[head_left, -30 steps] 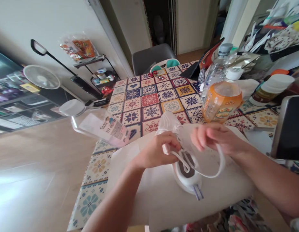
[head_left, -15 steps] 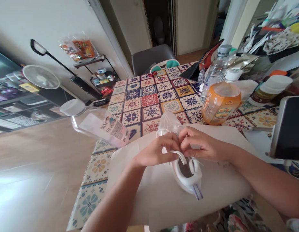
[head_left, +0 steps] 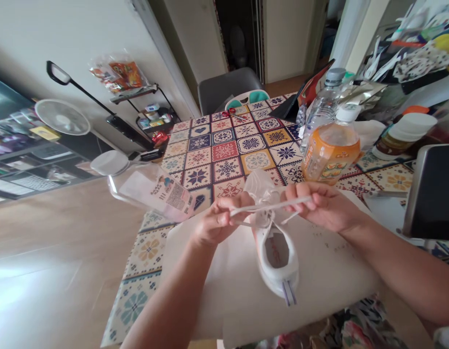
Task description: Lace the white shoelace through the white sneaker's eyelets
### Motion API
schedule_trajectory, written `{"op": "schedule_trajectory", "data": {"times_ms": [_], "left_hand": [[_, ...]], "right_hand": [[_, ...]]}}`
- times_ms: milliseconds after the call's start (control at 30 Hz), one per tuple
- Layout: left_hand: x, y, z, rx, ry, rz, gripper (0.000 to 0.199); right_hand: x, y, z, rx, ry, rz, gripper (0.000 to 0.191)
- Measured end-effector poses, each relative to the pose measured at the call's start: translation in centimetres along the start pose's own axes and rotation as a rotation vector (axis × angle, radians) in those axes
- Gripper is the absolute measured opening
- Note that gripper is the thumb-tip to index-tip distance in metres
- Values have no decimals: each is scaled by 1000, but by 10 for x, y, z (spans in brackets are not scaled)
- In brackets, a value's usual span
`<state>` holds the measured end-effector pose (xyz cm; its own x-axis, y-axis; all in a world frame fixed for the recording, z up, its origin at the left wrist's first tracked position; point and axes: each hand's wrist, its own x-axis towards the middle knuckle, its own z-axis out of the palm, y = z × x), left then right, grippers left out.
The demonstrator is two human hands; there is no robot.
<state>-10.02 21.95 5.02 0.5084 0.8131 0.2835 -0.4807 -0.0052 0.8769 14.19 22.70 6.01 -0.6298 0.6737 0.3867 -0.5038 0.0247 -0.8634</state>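
A white shoe point(head_left: 277, 261) lies on a white sheet point(head_left: 231, 286), its heel with a purple-striped tab toward me and its toe pointing away. White laces point(head_left: 270, 205) stretch across above the front of the shoe. My left hand point(head_left: 224, 218) pinches the laces at the left of the shoe, and my right hand point(head_left: 317, 203) is closed on them at the right. The shoe's opening shows between and below my hands. A clear, filmy white material covers the toe.
A clear pink-labelled jug point(head_left: 162, 189) stands at the left table edge. An orange bottle point(head_left: 328, 150), a clear bottle point(head_left: 322, 104) and a white-lidded jar point(head_left: 404, 133) are at the right, near a dark screen point(head_left: 433, 194). Red scissors point(head_left: 232, 112) lie farther back.
My hands have moved apart, left and right, and the laces now stretch between them. The shoe's opening is less covered, and its heel has shifted slightly left.
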Motion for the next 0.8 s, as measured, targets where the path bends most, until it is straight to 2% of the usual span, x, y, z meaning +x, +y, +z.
{"op": "schedule_trajectory", "data": {"times_ms": [67, 167, 267, 367, 467, 500, 567, 667, 800], "left_hand": [[1, 2, 2, -109, 153, 78, 47], [1, 10, 2, -220, 364, 211, 40], [0, 16, 3, -229, 495, 283, 32], [0, 15, 10, -119, 435, 163, 30], [1, 5, 23, 72, 314, -120, 24], [2, 1, 28, 110, 301, -221, 25], [3, -6, 38, 147, 292, -321, 36], [2, -11, 46, 175, 260, -314, 50], [1, -11, 48, 182, 216, -294, 59]], "right_hand": [[2, -4, -1, 88, 127, -31, 37], [5, -11, -4, 101, 360, -80, 31], [7, -12, -7, 77, 517, -90, 22], [7, -3, -8, 43, 556, 0, 22], [5, 12, -2, -65, 566, 73, 27], [3, 16, 2, -115, 551, 89, 28], [1, 21, 10, -210, 495, 131, 31], [1, 23, 21, -251, 423, 232, 42], [4, 24, 25, -183, 417, 358, 52]]}}
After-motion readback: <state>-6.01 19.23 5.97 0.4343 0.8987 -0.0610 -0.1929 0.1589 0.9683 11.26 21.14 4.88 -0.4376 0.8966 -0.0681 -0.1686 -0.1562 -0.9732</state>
